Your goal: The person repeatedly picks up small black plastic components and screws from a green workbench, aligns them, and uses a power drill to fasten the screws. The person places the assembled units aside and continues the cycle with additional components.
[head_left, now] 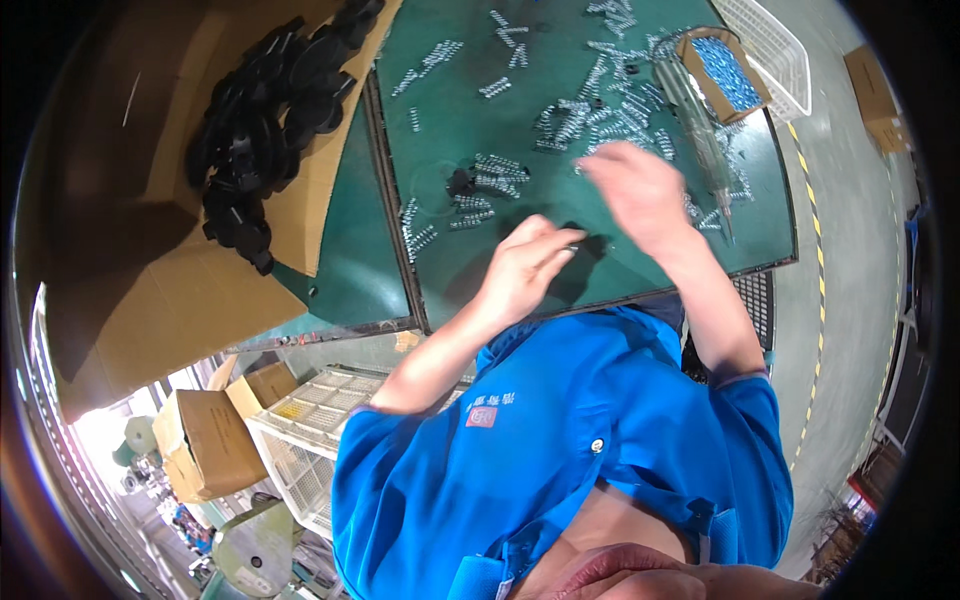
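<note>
Over the near part of the green tabletop (470, 110), my left hand (525, 265) has its thumb and index finger pinched together. Whatever lies between them is too small and dark to name. My right hand (640, 195) is at the near edge of a loose pile of metal coil springs (570, 122), its fingers drawn together and slightly blurred. A small bright bit shows at those fingertips, but I cannot make out what it is. Between the hands and the box on the left lies a smaller group of coil springs (497, 178), with a black part (461, 182) beside it.
Black moulded parts (255, 130) fill a large cardboard box (160, 310) at left. A small carton (690, 60) of blue pieces stands at the back right, beside a slim driver-like tool (712, 165) and a white plastic basket (795, 60). White crates (300, 420) stand below the table.
</note>
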Tool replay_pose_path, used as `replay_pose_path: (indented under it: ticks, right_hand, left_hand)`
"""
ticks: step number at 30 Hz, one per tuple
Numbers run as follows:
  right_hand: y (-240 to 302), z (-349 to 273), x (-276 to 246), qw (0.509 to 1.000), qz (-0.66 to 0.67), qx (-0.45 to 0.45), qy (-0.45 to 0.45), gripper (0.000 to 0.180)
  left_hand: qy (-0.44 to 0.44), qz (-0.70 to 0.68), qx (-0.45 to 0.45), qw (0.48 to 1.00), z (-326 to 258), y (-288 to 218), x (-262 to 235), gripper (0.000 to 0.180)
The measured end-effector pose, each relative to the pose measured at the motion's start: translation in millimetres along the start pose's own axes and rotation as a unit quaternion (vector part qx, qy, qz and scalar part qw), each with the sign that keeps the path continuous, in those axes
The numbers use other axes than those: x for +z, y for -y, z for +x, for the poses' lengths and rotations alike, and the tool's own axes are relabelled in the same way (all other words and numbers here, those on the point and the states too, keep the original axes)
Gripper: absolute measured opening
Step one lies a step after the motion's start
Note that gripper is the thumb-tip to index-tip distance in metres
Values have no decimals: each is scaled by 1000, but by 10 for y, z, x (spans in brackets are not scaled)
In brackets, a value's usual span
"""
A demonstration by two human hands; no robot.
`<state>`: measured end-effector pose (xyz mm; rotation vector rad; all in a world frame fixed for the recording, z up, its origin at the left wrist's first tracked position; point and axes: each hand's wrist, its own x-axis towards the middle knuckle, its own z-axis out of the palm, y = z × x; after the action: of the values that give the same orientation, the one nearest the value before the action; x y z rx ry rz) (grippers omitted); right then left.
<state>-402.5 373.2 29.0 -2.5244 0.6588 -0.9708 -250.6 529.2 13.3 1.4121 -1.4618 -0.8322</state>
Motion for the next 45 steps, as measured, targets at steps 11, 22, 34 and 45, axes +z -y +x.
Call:
replay_pose_path:
  ticks: [11,22,34,45]
  right_hand:
    - [446,735,1242,951,-129,-47,278,25]
    - [301,-28,287,906,393,153,-21,28]
    - [287,-214,-185,956,292,23,-18,44]
    - [256,21,-494,934,342,-21,107,36]
  left_hand:
    - [-251,-292,-167,908,-661,237,-641,12]
    - [-152,-545,-142,812,-108,308,-279,12]
    - [30,-674,-187,714,188,34,170,22]
    - [70,-714,-167,677,197,49,173,18]
